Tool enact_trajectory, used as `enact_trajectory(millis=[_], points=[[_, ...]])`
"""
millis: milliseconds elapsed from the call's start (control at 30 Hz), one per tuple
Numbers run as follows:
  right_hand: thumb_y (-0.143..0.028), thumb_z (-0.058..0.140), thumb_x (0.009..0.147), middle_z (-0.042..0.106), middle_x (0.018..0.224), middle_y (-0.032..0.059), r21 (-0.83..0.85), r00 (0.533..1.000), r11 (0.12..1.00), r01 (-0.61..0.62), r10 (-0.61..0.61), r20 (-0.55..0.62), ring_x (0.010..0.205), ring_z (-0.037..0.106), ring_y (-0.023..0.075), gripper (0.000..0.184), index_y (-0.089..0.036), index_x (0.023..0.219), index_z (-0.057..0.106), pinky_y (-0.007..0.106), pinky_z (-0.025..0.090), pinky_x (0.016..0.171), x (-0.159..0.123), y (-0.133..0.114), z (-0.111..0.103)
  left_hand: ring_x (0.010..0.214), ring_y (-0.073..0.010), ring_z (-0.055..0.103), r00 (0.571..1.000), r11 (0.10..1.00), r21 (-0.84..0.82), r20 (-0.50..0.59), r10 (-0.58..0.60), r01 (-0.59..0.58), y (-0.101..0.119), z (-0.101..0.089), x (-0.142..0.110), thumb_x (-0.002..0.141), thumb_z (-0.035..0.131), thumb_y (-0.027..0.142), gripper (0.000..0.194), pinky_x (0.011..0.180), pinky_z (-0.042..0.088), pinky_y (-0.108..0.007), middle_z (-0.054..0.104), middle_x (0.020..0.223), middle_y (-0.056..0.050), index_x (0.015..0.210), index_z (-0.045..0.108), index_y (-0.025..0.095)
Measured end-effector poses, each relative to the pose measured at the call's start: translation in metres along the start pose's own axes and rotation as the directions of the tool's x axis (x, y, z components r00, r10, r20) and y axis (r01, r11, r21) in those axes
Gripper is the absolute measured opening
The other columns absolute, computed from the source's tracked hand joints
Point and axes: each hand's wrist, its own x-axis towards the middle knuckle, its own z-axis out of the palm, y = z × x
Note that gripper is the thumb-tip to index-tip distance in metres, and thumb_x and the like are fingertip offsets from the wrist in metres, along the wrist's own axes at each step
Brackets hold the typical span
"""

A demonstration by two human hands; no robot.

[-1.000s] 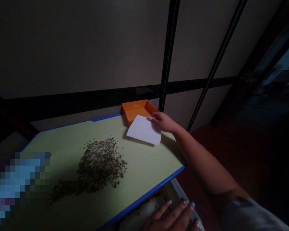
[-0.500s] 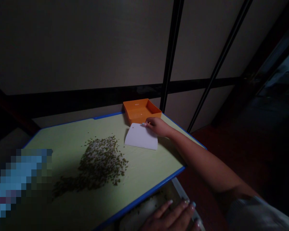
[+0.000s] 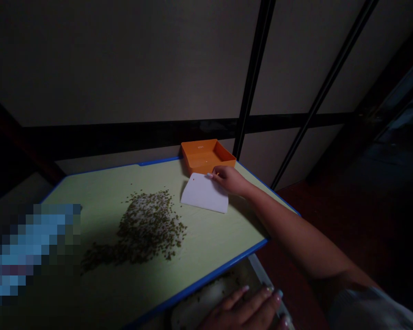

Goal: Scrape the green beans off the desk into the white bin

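My right hand point(image 3: 230, 179) reaches across the pale green board point(image 3: 99, 192) and its fingertips pinch the top edge of a white flat scraper card point(image 3: 203, 199), which lies on the board beside an orange tray point(image 3: 206, 156). A heap of small green-brown grains point(image 3: 142, 229) is spread in the middle of the board, left of the card. My left hand point(image 3: 246, 311) rests flat with fingers stretched out on a pale tray point(image 3: 206, 300) below the board's blue front edge.
The board has a blue rim point(image 3: 206, 282) and stands against a beige wall with dark bars point(image 3: 253, 78). A blurred-out patch covers the left front. Dark red floor point(image 3: 313, 215) lies to the right.
The white card came down from a tilted, lifted position to lie on the board just in front of the orange tray, my right hand still on it. The left hand stayed put.
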Motion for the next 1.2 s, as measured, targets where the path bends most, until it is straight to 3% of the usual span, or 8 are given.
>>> enact_trajectory(millis=[200,433,700,800,967,1200], points=[[-0.037,0.048,0.087,0.052,0.064,0.0009,0.054,1.000,0.998,0.021,-0.021,0.004,0.059,0.041,0.0100,0.026,-0.015,0.073,0.054,0.025,0.027,0.055,0.002,0.003,0.011,0.110,-0.0050,0.057,1.000,0.999,-0.030,0.012,-0.011,0.011,0.003,0.006,-0.002,0.099,0.028,0.020,0.035,0.079,0.048,-0.020,0.064,0.118,0.009,0.113,0.059,0.026],[-0.039,0.048,0.086,0.046,0.062,-0.0014,0.124,0.994,0.990,0.067,-0.077,0.073,0.058,0.038,0.0089,0.027,-0.015,0.073,0.053,0.025,0.027,0.055,-0.001,0.001,0.009,0.107,-0.0049,0.059,0.997,0.997,-0.043,-0.027,-0.067,0.065,0.007,0.005,0.000,0.097,0.037,0.025,0.026,0.079,0.048,-0.021,0.066,0.114,0.011,0.110,0.060,0.027],[-0.043,0.046,0.085,0.044,0.064,-0.0007,0.171,0.982,0.975,0.141,-0.160,0.103,0.060,0.038,0.0092,0.033,-0.015,0.070,0.051,0.025,0.027,0.056,-0.003,0.002,0.006,0.116,-0.0080,0.054,0.994,0.993,-0.095,0.091,-0.057,0.066,0.009,0.005,-0.005,0.097,0.036,0.026,0.031,0.082,0.049,-0.021,0.060,0.126,0.006,0.119,0.057,0.025],[-0.046,0.046,0.084,0.042,0.062,-0.0015,0.218,0.986,0.969,0.121,-0.143,0.086,0.058,0.035,0.0087,0.035,-0.016,0.069,0.050,0.025,0.026,0.054,-0.003,0.004,0.005,0.119,-0.0097,0.051,0.990,0.993,-0.110,0.142,-0.022,0.037,0.009,0.005,-0.006,0.097,0.035,0.025,0.032,0.082,0.049,-0.022,0.057,0.129,0.005,0.122,0.056,0.024],[-0.050,0.047,0.082,0.043,0.062,-0.0012,0.221,0.990,0.972,0.080,-0.103,0.096,0.057,0.036,0.0087,0.037,-0.015,0.068,0.051,0.025,0.025,0.053,-0.001,0.008,0.004,0.121,-0.0079,0.049,0.996,0.997,-0.050,0.074,-0.058,0.062,0.010,0.006,-0.008,0.097,0.036,0.029,0.032,0.082,0.048,-0.021,0.057,0.130,0.007,0.123,0.055,0.026],[-0.047,0.048,0.082,0.044,0.062,-0.0003,0.195,0.990,0.979,0.055,-0.079,0.120,0.058,0.037,0.0092,0.035,-0.016,0.068,0.051,0.026,0.026,0.054,-0.001,0.012,0.004,0.123,-0.0103,0.047,0.992,0.996,-0.084,0.122,-0.013,0.024,0.008,0.002,-0.007,0.097,0.033,0.024,0.035,0.084,0.048,-0.023,0.055,0.132,0.005,0.123,0.055,0.025]])
